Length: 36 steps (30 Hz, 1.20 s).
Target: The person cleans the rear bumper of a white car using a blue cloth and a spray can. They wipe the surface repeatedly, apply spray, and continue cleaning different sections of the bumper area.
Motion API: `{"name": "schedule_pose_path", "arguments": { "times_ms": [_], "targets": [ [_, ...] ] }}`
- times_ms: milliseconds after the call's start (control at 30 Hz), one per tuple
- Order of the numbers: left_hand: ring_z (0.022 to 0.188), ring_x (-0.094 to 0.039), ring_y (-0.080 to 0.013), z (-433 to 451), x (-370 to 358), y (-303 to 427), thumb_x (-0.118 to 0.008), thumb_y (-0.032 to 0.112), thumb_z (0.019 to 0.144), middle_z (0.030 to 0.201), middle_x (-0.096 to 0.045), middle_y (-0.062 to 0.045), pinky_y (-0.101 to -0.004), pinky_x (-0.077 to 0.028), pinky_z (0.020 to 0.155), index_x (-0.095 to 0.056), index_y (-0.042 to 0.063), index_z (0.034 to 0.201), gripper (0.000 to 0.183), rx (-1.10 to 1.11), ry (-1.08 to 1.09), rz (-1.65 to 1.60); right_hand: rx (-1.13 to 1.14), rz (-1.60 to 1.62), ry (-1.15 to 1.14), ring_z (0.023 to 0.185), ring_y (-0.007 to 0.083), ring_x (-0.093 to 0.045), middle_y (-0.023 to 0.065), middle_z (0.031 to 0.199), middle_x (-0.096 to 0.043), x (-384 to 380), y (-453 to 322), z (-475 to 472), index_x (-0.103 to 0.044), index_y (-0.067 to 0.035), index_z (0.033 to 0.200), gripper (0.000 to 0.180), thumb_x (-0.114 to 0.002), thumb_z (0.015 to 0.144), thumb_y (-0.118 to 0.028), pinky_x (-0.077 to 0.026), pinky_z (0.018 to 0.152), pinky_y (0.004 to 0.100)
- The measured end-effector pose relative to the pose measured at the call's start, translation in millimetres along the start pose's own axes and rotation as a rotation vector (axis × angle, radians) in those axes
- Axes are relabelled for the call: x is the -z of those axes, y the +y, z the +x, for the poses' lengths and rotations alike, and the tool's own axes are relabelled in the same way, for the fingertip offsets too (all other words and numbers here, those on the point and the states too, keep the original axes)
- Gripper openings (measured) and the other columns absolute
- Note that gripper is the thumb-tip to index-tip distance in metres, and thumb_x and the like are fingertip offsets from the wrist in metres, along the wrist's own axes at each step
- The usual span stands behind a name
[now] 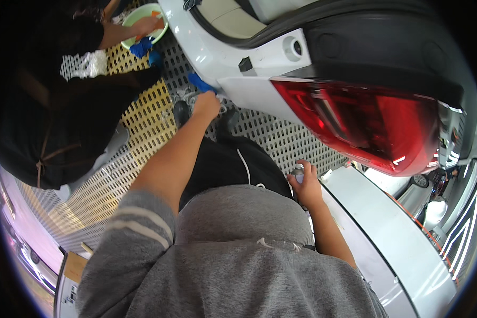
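My left hand (pixel 207 105) is closed around a blue cloth (pixel 200 82) beside the lower edge of a white car body panel (pixel 202 59). Whether the cloth touches the paint, I cannot tell. On the other side of my body, my right hand (pixel 308 185) grips a spray can (pixel 298 173), its nozzle end up under my fingers. A large red tail light (pixel 365 123) juts out on the car's rear corner above that hand.
A crouching person (pixel 63 107) in dark clothes reaches into a pale green basin (pixel 124 33) with cloths. Perforated floor grating (pixel 151 119) lies underfoot, with clear plastic wrap (pixel 91 63) on it. A white panel (pixel 365 198) stands at the right.
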<state>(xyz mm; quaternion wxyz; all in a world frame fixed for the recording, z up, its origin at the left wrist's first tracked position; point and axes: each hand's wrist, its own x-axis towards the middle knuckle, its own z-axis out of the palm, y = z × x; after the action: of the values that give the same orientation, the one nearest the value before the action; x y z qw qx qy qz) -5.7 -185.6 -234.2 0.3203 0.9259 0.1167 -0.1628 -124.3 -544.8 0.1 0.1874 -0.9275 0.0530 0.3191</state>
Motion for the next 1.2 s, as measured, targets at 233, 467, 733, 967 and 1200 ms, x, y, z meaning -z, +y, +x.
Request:
{"name": "schedule_pose_path", "arguments": {
  "times_ms": [233,467,733,967,1200],
  "targets": [
    [0.073,-0.070,-0.0278,-65.9,109.2,23.7,-0.052,0.012,0.091,0.086,-0.070,-0.017,-0.0388,-0.062,0.071,-0.066,-0.010,0.104,0.029,0.545,-0.072,-1.064,-0.037,0.165,0.063,0.108,0.0524,-0.062,0.0282,0.126,-0.055,-30.2,38.7,-16.4,-0.046,-0.019,0.139,0.061,-0.077,0.090,-0.035,-0.052,0.091,0.0542],
    [0.077,-0.068,-0.0271,-49.8,206.3,114.2,-0.053,-0.002,0.090,0.089,-0.070,-0.015,-0.0503,-0.059,0.089,-0.065,-0.003,0.089,0.013,-0.075,-0.657,-1.642,-0.260,0.371,0.229,0.108,0.0493,-0.063,0.0300,0.126,-0.056,-87.8,36.8,-75.9,-0.046,-0.020,0.140,0.060,-0.076,0.090,-0.037,-0.052,0.094,0.0511],
    [0.112,-0.065,-0.0244,30.8,141.3,141.2,-0.053,0.005,0.101,0.122,-0.069,-0.013,-0.0371,-0.054,0.096,-0.065,0.000,0.122,0.024,-0.010,-0.466,-1.223,-0.453,0.628,0.520,0.113,0.0489,-0.061,0.0287,0.129,-0.056,-207.1,-42.9,-189.1,-0.047,-0.015,0.141,0.062,-0.076,0.090,-0.034,-0.052,0.097,0.0490],
    [0.097,-0.064,-0.0256,17.2,111.2,102.5,-0.060,0.018,0.095,0.104,-0.069,-0.014,-0.0393,-0.050,0.081,-0.066,-0.002,0.124,0.036,-0.030,-0.272,-0.491,-0.682,0.763,0.645,0.117,0.0463,-0.060,0.0259,0.128,-0.059,-302.7,-92.6,-287.6,-0.051,-0.011,0.138,0.059,-0.078,0.089,-0.030,-0.050,0.100,0.0477],
    [0.078,-0.062,-0.0219,-30.2,193.8,124.2,-0.071,0.032,0.100,0.085,-0.069,-0.014,-0.0358,-0.052,0.079,-0.067,-0.002,0.127,0.043,-0.832,0.022,-0.090,-0.815,0.845,0.553,0.121,0.0466,-0.059,0.0281,0.130,-0.060,-359.3,-62.9,-316.5,-0.048,-0.011,0.140,0.062,-0.079,0.089,-0.031,-0.048,0.103,0.0488]
  ]
}}
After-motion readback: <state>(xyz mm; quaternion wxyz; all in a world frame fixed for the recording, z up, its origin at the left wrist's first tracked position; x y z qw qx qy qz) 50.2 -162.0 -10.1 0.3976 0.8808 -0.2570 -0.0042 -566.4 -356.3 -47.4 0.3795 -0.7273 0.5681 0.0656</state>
